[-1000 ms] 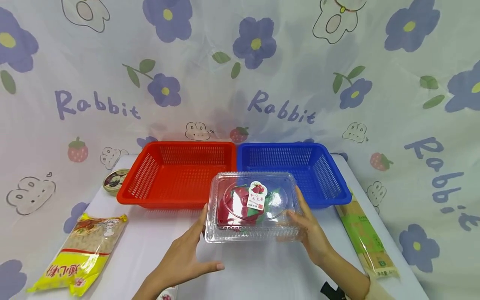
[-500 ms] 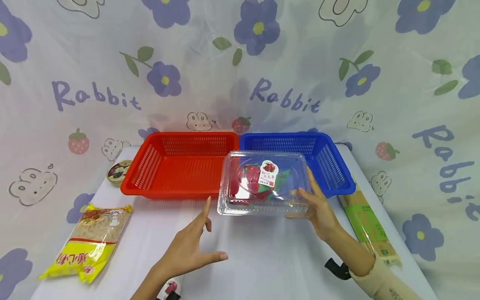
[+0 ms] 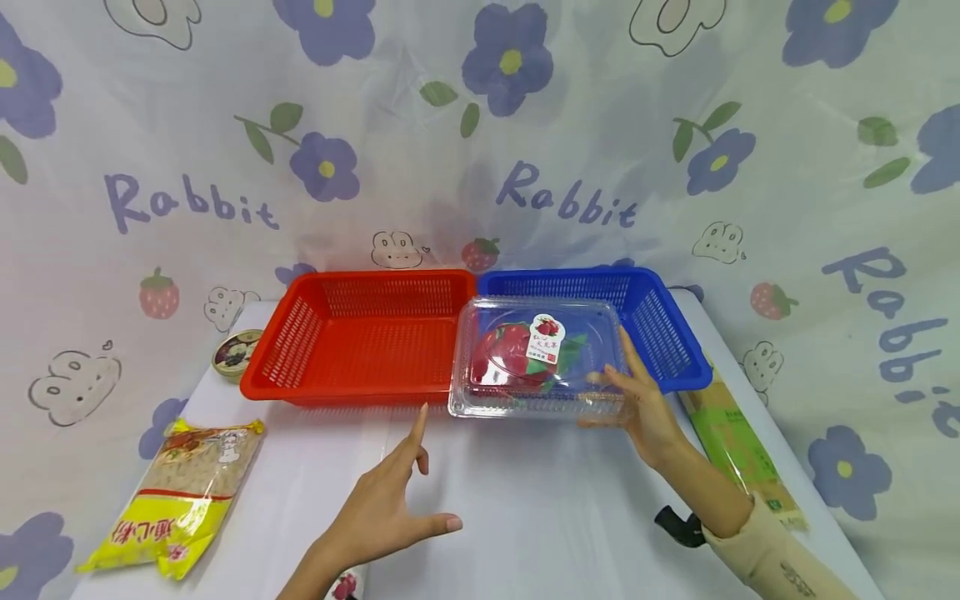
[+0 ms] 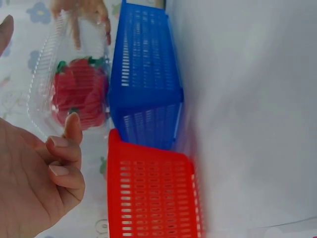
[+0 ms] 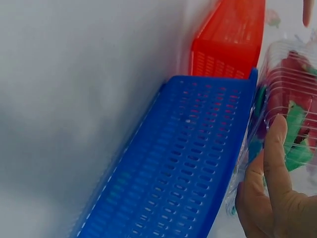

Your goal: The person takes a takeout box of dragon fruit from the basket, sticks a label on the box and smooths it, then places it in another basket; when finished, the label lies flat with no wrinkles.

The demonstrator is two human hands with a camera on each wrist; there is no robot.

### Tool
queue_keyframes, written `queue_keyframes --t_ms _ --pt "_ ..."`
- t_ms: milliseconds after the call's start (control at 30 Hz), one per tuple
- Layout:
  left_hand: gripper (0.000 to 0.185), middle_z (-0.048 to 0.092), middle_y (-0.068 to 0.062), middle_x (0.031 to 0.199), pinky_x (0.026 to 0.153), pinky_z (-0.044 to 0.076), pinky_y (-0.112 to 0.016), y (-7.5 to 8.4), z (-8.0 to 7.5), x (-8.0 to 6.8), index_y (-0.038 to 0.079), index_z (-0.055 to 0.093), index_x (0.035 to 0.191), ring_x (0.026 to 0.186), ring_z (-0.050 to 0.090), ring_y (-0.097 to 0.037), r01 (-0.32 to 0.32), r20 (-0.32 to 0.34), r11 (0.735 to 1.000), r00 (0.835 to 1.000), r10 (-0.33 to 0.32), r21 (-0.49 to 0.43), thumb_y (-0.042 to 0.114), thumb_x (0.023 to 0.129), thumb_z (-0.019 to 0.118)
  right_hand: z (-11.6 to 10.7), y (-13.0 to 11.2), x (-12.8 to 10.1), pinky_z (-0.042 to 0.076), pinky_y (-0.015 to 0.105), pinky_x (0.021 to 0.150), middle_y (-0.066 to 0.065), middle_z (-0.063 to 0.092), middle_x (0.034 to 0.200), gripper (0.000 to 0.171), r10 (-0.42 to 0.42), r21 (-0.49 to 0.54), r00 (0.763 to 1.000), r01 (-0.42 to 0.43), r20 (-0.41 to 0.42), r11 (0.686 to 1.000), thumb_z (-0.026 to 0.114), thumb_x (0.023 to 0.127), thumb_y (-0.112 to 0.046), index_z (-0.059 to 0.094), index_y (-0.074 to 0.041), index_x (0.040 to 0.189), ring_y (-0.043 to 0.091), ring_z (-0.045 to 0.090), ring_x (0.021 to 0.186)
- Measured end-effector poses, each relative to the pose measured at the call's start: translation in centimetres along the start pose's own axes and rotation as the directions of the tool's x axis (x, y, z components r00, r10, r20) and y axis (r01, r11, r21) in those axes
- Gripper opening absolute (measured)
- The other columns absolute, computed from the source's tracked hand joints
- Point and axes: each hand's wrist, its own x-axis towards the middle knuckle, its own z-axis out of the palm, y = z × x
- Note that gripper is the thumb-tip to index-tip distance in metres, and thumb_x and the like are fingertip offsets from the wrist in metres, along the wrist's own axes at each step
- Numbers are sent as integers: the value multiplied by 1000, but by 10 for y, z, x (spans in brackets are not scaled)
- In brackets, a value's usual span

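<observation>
A clear plastic clamshell box (image 3: pixel 525 400) with a white dragon fruit label hangs over the front of the blue basket (image 3: pixel 678 350), its left end over the edge of the red basket (image 3: pixel 360 350). Red fruit (image 3: pixel 498 354) with green leaf tips shows through the lid. My right hand (image 3: pixel 651 421) grips the box's right end, thumb on top and other fingers along the side and below. Off to the left, my left hand (image 3: pixel 382 508) is apart from the box, index finger pointing forward and thumb out; the left wrist view shows its other fingers (image 4: pixel 67 173) loosely bent.
A yellow bag of pasta (image 3: pixel 180 500) lies on the left of the white table, behind it a round tin (image 3: pixel 236 354). On the right rests a green flat package (image 3: pixel 738 446). A small printed item (image 3: pixel 347 583) is partly hidden by my left forearm.
My left hand has come off the box's left side. My right hand has carried the box forward and to the right, over the blue basket.
</observation>
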Motion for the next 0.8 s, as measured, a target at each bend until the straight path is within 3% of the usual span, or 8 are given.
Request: queue_keyframes --t_ms 267,533,800 --pt "125 42 21 97 57 33 -18 -2 6 -3 34 3 160 65 34 2 -26 -26 1000 999 26 -4 71 66 78 -9 -4 11 56 58 78 -7 67 102 69 -7 -10 999 7 -33 1000 41 106 -28 -2 -41 159 13 68 99" --pt "123 41 25 95 61 33 -19 -4 11 -8 34 8 160 71 37 3 -53 -52 999 997 52 -11 68 66 80 -19 -2 19 55 59 81 -2 66 103 70 -8 -1 999 8 -44 1000 41 107 -28 -5 -39 159 20 69 99" --pt "123 41 23 95 60 32 -18 -5 12 -9 37 7 159 63 33 4 -25 -23 999 999 25 -24 70 65 79 -26 -2 29 53 62 85 12 55 120 71 13 0 998 -13 -61 1000 42 106 -32 -5 -40 158 22 68 101"
